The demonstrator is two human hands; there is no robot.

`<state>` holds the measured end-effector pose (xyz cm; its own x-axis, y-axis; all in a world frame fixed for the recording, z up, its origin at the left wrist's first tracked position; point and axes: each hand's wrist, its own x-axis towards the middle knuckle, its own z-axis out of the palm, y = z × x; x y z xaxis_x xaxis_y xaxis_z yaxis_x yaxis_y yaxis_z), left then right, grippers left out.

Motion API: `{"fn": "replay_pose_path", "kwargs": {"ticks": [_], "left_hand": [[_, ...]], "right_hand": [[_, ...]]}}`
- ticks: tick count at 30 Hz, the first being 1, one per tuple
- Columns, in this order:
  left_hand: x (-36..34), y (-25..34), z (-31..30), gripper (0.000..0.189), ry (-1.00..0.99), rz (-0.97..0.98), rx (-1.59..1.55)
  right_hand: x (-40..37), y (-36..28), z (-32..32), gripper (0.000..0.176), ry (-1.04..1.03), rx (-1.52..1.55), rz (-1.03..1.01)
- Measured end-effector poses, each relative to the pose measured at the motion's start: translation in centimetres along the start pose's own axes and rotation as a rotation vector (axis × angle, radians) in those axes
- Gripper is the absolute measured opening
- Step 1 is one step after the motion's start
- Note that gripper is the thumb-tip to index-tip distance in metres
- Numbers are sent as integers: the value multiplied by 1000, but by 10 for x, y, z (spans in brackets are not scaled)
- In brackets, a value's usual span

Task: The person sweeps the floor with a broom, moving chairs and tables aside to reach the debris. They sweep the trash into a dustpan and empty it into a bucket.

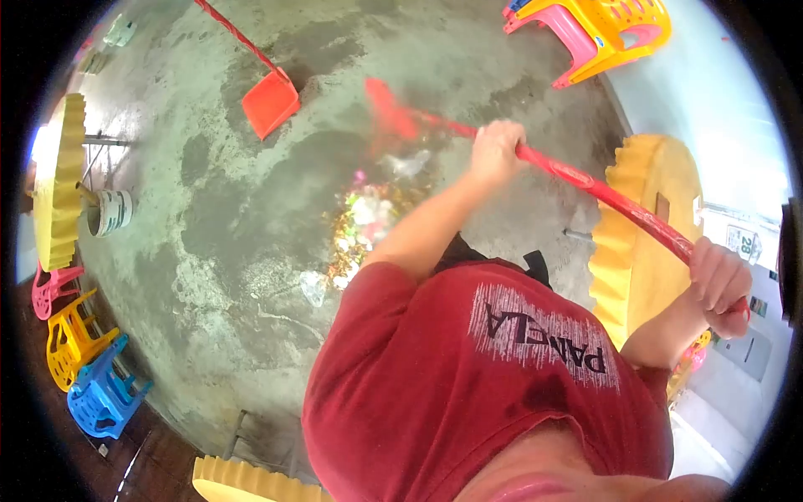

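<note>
A long red broom handle [602, 191] runs across the view. My left hand [499, 151] is closed round its middle part, and my right hand [721, 286] grips it close to its upper end. The red broom head [391, 110], blurred by motion, is beyond my left hand. Nearer to me than the broom head, a heap of mixed litter [365, 219] lies on the grey floor, with clear plastic pieces [313, 288] at its edge. A red dustpan [272, 104] with a long twisted handle is on the floor, left of the broom head.
Yellow-covered tables stand at the left [60, 180], at the right [640, 243] and at the bottom [251, 483]. Small chairs in pink, yellow and blue [104, 393] are at the lower left. Stacked chairs [606, 38] stand at the top right. A white bucket [113, 212] is near the left table.
</note>
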<state>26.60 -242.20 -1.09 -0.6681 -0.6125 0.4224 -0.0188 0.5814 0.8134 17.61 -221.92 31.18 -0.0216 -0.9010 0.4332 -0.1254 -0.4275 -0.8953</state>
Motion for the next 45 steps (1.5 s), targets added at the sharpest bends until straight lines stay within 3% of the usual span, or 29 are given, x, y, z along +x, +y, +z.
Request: {"fn": "replay_pose_path", "kwargs": {"ticks": [1, 2, 4, 6, 7, 10, 12, 14, 15, 19, 21, 22, 24, 25, 26, 27, 30, 33, 34, 36, 41, 43, 44, 45], "left_hand": [[9, -15, 5, 24, 39, 36, -23], [19, -32, 11, 24, 77, 74, -47], [24, -86, 20, 22, -54, -74, -113], [-18, -159, 47, 29, -127, -167, -6], [-40, -171, 51, 27, -85, -102, -10], [-93, -141, 45, 23, 63, 101, 19], [-105, -74, 13, 25, -174, -104, -83], [-121, -43, 14, 28, -212, -152, -48], [-122, -32, 18, 31, -225, -178, -32], [-91, 33, 22, 29, -146, -60, -125], [-67, 36, 45, 28, 3, 68, -179], [-59, 27, 53, 23, -35, 53, -177], [-50, 8, 71, 15, -107, 21, -178], [-57, -8, 79, 15, -216, -34, -174], [-69, -28, 86, 14, -326, -90, -167], [-73, -41, 88, 14, -431, -145, -159], [-106, -28, 68, 11, -444, -151, -171], [-111, 4, 40, 10, -451, -70, -79], [-112, 12, 34, 17, -355, -42, -115], [-107, 25, 24, 34, -146, 19, -172], [-94, -1, -15, 38, 211, -75, -40], [-115, -41, -33, 37, 233, -142, 79], [-124, -52, -39, 37, 246, -179, 140], [-133, -50, -42, 37, 222, -167, 115]], "right_hand": [[14, 12, 8, 45, -158, -28, -52], [23, 31, 27, 42, -134, -166, -19], [42, 70, 65, 37, -102, -443, 56], [32, 123, 84, 36, -252, -503, 129], [31, 118, 83, 34, -263, -473, 146], [25, 82, 77, 28, -225, -316, 204], [16, 50, 74, 25, -52, -129, 226], [-2, 31, 60, 23, 78, -44, 228], [-6, 22, 48, 27, 37, -59, 195], [-22, -26, 24, 40, 55, -142, 87], [-21, -28, 28, 45, 22, -301, -7], [-21, -29, 31, 48, 5, -384, -59], [0, 7, 95, 43, 358, -806, 34], [4, 12, 90, 28, 154, -675, 190], [7, 23, 108, 16, 240, -637, 295], [0, 29, 105, 16, 246, -565, 327], [-20, 15, 82, 22, 193, -365, 319], [-40, -12, 61, 33, 289, -261, 284], [-43, -20, 55, 35, 352, -253, 272], [-37, -29, 40, 37, 202, -186, 172], [3, 8, 64, 40, -55, -182, -4], [21, 35, 100, 39, -133, -263, 54], [27, 41, 130, 37, -12, -307, 169], [29, 42, 133, 36, -26, -247, 195]]}}
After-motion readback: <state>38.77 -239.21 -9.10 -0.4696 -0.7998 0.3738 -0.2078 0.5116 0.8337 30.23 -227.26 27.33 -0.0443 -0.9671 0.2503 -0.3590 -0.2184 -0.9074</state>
